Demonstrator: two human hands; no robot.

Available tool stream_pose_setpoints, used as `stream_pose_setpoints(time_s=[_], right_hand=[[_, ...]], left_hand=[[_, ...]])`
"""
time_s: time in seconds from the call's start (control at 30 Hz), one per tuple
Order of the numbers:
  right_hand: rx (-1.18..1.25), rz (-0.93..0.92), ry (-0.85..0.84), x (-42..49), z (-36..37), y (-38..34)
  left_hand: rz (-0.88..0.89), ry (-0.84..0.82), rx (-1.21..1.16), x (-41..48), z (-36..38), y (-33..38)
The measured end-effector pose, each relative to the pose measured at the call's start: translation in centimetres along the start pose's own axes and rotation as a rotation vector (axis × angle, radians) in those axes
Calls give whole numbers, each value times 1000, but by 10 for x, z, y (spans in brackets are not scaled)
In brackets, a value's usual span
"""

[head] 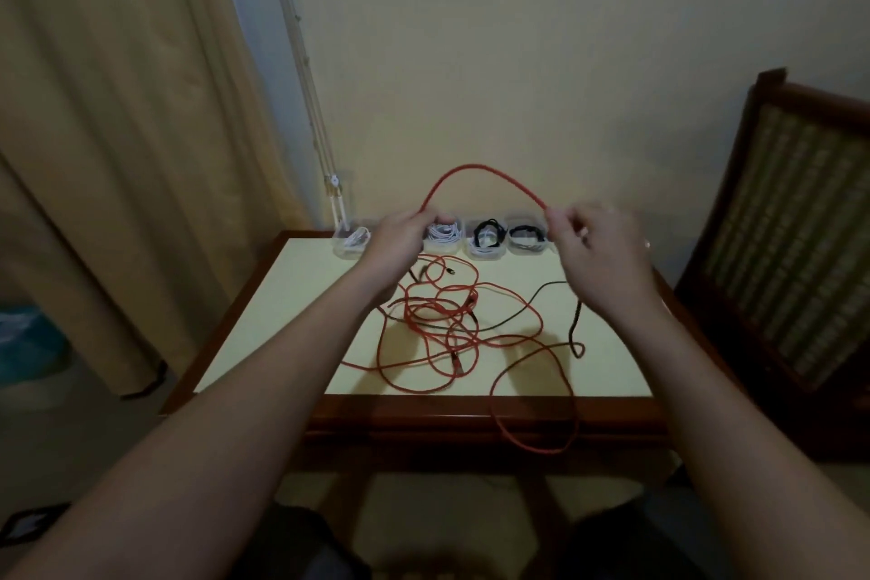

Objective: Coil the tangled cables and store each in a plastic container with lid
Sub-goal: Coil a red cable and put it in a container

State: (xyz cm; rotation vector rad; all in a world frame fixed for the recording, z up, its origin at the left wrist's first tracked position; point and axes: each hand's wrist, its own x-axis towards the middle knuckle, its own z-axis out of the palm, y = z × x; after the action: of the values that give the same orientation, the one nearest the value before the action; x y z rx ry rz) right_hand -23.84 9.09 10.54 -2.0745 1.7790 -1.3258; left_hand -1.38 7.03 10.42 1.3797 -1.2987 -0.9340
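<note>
A long red cable (485, 172) arches up between my two raised hands. My left hand (400, 245) pinches one side of the arch and my right hand (598, 245) pinches the other. The rest of the red cable lies tangled on the pale yellow tabletop (282, 325), with one loop hanging over the front edge. A thin black cable (532, 301) runs through the tangle. Along the back edge stands a row of clear plastic containers (487, 243) holding coiled white and black cables.
The small table has a dark wooden rim (423, 410). A wooden chair with a woven back (800, 250) stands close on the right. A beige curtain (117, 132) hangs at the left, and the wall is right behind the table.
</note>
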Motion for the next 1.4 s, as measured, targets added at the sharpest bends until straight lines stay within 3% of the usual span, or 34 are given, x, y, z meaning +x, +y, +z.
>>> stream_pose_setpoints(time_s=[0.13,0.2,0.3,0.4,0.5,0.6,0.73,0.83,0.93,1.03,1.13,1.27,1.4], right_hand=[[252,44,-227,-13,3,-15],[387,76,-228,-18,9,-17],[550,182,-150,-24,11,-11],[556,304,-37,-34,5,3],[508,356,17,-49,-2,13],[374,341,11,-68,-4,15],[388,385,-41,-99,3,12],[333,426,-63,-127,8,13],[237,420,-54,-153,9,18],[79,340,-88,-165,7,21],[-102,155,-159,-164,-1,19],[-168,-115,-222,-159,-6,10],[-87,-183,-141,-154,-6,1]], left_hand=[[56,-152,94,-13,18,16],[48,-219,68,-22,23,21],[-5,-265,-206,-36,27,24],[-86,-286,-544,-47,15,21],[-92,-239,-643,-57,-4,14],[-131,-184,-775,-71,-10,12],[-248,-141,-1083,-90,-8,17],[-274,-10,-1175,-100,-10,14],[-235,118,-1123,-105,-13,6],[-196,133,-994,-113,-8,-4],[-86,79,-728,-126,4,-11],[87,-20,-365,-138,18,-20],[156,-138,-153,-143,26,-25]])
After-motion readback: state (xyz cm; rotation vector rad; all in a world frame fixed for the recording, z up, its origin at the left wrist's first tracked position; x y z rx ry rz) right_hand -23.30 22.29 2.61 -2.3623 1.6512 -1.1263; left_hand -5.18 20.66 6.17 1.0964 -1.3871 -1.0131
